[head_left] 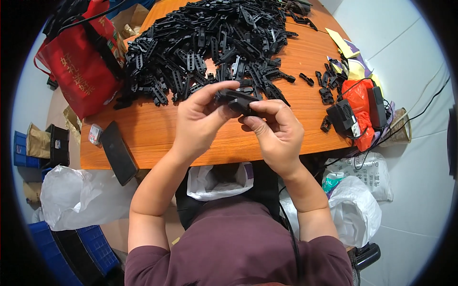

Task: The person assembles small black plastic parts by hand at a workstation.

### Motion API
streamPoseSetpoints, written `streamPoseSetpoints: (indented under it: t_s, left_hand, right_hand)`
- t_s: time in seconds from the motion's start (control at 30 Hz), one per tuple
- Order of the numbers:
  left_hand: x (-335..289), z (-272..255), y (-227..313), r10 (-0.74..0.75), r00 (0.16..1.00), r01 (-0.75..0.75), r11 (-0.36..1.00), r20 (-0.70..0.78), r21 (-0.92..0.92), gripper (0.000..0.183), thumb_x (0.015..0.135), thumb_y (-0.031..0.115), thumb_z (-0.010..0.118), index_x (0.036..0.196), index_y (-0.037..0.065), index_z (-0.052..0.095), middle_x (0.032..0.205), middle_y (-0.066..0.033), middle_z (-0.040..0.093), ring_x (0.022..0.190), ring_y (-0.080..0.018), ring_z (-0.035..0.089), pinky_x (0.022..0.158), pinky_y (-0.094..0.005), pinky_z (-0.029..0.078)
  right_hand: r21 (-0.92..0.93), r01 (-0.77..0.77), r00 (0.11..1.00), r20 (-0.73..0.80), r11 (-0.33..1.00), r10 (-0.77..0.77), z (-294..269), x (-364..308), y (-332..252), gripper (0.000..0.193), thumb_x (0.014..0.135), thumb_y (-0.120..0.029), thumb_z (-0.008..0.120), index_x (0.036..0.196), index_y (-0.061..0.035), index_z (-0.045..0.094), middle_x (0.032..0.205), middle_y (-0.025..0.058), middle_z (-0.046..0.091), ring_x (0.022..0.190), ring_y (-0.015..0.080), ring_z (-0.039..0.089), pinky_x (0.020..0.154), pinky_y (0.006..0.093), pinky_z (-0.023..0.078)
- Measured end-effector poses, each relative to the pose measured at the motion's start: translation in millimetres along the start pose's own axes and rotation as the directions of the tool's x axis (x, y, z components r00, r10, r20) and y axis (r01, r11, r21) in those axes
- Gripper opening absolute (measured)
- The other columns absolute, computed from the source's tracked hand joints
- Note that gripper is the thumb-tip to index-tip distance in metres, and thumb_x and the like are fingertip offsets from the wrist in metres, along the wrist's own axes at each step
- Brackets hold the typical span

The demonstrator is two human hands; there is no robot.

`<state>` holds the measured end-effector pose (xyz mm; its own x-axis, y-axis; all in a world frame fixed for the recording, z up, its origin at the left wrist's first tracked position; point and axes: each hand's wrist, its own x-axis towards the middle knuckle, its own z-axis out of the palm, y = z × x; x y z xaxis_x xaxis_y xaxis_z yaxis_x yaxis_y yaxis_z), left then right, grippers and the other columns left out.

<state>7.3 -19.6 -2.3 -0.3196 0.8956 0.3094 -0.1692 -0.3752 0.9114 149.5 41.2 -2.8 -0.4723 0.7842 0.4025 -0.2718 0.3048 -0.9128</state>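
Note:
Between my two hands, above the table's near part, is a black plastic part (237, 101), long and slim. My left hand (202, 112) pinches its left end between thumb and fingers. At its right end, the thumb and fingers of my right hand (275, 131) are closed on it. My fingers hide much of its shape. Just beyond the hands lies a large heap of black plastic parts (200, 43), many of them long and slotted, spread over the wooden table (157, 136).
A red bag (71, 66) stands left. A black phone (118, 152) overhangs the table's front edge. At right are power adapters (341, 117), an orange-red plastic bag (359, 102) and loose black parts (327, 81). An open white bag (219, 193) lies at my lap; cables (410, 114) run right.

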Motion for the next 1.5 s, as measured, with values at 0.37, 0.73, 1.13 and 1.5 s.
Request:
streamPoseSetpoints:
  t_s: [0.37, 0.73, 1.13, 1.5]
  left_hand:
    - [-4.2, 1.6, 13.9, 0.314, 0.908, -0.405, 0.827, 0.277, 0.389, 0.036, 0.075, -0.01, 0.058, 0.11, -0.001, 0.059, 0.109, -0.0138, 0.062, 0.095, -0.0191, 0.062, 0.079, -0.0293, 0.05]
    - [-8.1, 2.3, 7.9, 0.414, 0.873, -0.483, 0.809, 0.259, 0.335, 0.035, 0.075, 0.0, 0.071, 0.108, -0.003, 0.058, 0.106, -0.0144, 0.063, 0.097, -0.02, 0.061, 0.084, -0.0297, 0.048]
    - [-5.7, -18.6, 8.4, -0.028, 0.938, 0.091, 0.982, 0.344, -0.166, 0.057, 0.075, 0.006, 0.072, 0.125, -0.002, 0.046, 0.12, -0.0107, 0.055, 0.105, -0.0172, 0.056, 0.09, -0.0306, 0.046]
    - [16.8, -58.7, -18.4, -0.206, 0.965, -0.197, -0.172, 0.16, 0.965, 0.019, 0.072, 0.016, 0.067, 0.089, 0.008, 0.068, 0.085, -0.0066, 0.064, 0.085, -0.0258, 0.058, 0.075, -0.036, 0.047]
  right_hand:
    - [-0.113, 0.13, 0.991, 0.035, 0.985, -0.126, -6.5, -6.7, -9.3, 0.015, 0.076, 0.006, 0.066, 0.091, 0.0017, 0.064, 0.092, 0.0111, 0.061, 0.077, 0.0141, 0.061, 0.063, 0.0227, 0.052]
    - [-0.216, 0.328, 0.945, 0.069, 0.919, -0.321, -4.9, -11.6, -9.9, 0.026, 0.075, 0.003, 0.068, 0.1, 0.0011, 0.061, 0.096, 0.0131, 0.06, 0.076, 0.0192, 0.062, 0.061, 0.0274, 0.051]
    - [-0.58, 0.45, 0.89, 0.348, 0.679, -0.293, -19.9, -25.0, -11.2, 0.03, 0.073, -0.007, 0.069, 0.1, 0.0007, 0.056, 0.078, 0.0117, 0.056, 0.063, 0.0272, 0.057, 0.055, 0.0342, 0.046]
    - [-0.722, 0.4, 0.898, 0.431, 0.564, -0.086, -54.2, -21.2, 37.5, 0.009, 0.08, -0.011, 0.061, 0.085, -0.0048, 0.063, 0.079, 0.0107, 0.062, 0.069, 0.0263, 0.062, 0.06, 0.035, 0.049]
